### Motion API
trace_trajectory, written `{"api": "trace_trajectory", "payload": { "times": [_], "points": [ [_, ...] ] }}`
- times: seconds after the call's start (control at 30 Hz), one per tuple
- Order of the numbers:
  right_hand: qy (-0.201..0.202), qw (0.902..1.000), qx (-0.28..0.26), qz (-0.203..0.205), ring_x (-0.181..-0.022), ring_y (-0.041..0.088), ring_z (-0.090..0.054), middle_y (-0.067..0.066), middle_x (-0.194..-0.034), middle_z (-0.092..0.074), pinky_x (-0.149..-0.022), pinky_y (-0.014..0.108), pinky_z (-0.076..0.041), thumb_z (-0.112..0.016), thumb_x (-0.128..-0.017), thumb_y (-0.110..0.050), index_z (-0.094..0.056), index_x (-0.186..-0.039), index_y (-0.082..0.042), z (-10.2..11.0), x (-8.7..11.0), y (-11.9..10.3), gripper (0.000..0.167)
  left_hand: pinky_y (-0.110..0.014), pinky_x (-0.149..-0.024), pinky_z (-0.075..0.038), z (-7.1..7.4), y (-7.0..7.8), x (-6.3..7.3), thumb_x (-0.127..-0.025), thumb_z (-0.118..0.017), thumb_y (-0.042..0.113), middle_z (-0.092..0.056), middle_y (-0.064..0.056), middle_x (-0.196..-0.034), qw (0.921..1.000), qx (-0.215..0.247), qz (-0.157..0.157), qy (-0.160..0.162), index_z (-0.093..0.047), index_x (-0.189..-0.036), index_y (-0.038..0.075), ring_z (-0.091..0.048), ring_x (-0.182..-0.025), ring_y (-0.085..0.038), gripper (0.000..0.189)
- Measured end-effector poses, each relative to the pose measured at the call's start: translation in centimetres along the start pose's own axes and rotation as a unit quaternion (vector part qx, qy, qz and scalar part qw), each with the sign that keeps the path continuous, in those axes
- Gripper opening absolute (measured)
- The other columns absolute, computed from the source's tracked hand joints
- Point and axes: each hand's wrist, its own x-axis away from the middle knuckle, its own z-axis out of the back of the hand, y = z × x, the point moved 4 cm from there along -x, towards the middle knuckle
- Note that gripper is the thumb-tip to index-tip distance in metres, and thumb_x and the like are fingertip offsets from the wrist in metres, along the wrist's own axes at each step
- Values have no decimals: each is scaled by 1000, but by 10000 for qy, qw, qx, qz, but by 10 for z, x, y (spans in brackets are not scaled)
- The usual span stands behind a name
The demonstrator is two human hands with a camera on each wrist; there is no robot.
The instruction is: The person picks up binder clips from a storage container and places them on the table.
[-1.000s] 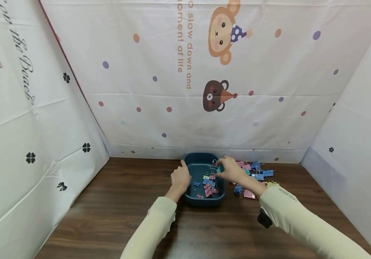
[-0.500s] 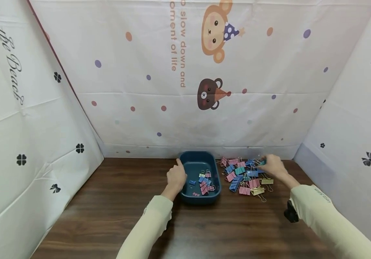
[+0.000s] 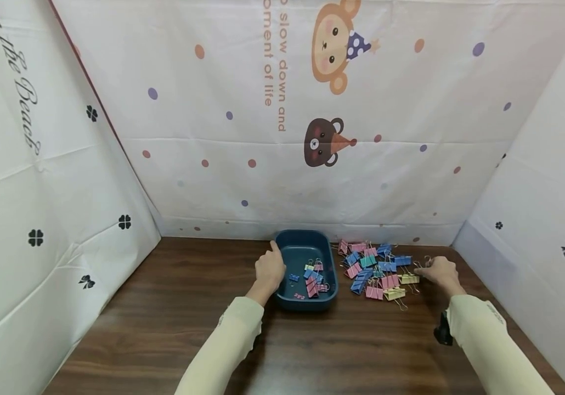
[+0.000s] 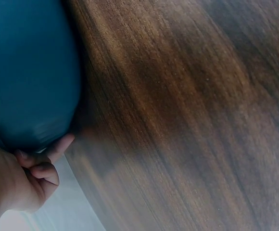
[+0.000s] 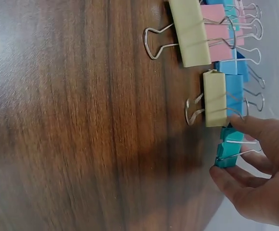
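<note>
A dark blue plastic tray (image 3: 334, 274) stands near the back edge of the table, with several small binder clips (image 3: 313, 277) in it. My left hand (image 3: 269, 270) holds the tray's left side, one finger pointing along the rim; in the left wrist view its other fingers are curled beside the blue wall. Right of the tray lies a spread of pink, blue, yellow and teal binder clips (image 3: 389, 281). At the right edge of that spread, my right hand (image 3: 441, 273) pinches a teal binder clip (image 5: 229, 149) between thumb and finger, next to a yellow binder clip (image 5: 215, 98).
The dark wooden table (image 3: 179, 323) spreads out in front and to the left. A white printed cloth (image 3: 213, 186) hangs behind it, and similar cloth borders both sides. A black strap (image 3: 443, 329) shows at the right wrist.
My right hand has carried the teal binder clip from over the tray, past the back of the spread, and down to its right side. The left hand stays at the tray.
</note>
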Motion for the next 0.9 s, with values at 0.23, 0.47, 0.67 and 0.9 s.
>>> {"api": "trace_trajectory", "payload": {
  "times": [0.23,0.47,0.67,0.9],
  "points": [
    [-72,9998,-145,-134,-64,21,-42,-8,-53,-32,-66,39,-39,-70,-93,-30,-36,-53,-19,-6,-3,7,54,-40,-74,-62,3,3,1,-96,-72,30,-75,-18,-109,9999,-64,-85,-44,-35,-156,-2,-74,-79,-27,78],
    [-210,9990,-274,-300,-61,20,-42,-6,-52,-38,-62,36,-38,-68,-94,-31,-41,-53,-18,-6,-3,12,52,-38,-68,-61,3,5,3,-96,-72,30,-75,-17,-107,9998,-101,-119,-96,-34,-156,-2,-72,-73,-25,78],
    [-214,9997,-51,-43,-99,54,-61,33,-100,-68,-80,57,-52,-67,-95,-29,-72,-88,10,-7,-6,11,40,-38,-66,-61,0,2,2,-96,-72,30,-75,-17,-104,9999,-101,-68,-74,-34,-156,-2,-71,-70,-25,77],
    [-600,9974,-54,388,-95,48,-64,41,-123,-59,-74,48,-57,-61,-99,-26,-58,-122,22,-7,-10,-1,54,-40,-71,-62,-2,-1,0,-96,-72,28,-75,-18,-107,10000,-15,-31,-63,-34,-156,-3,-73,-74,-26,77]
  ]
}}
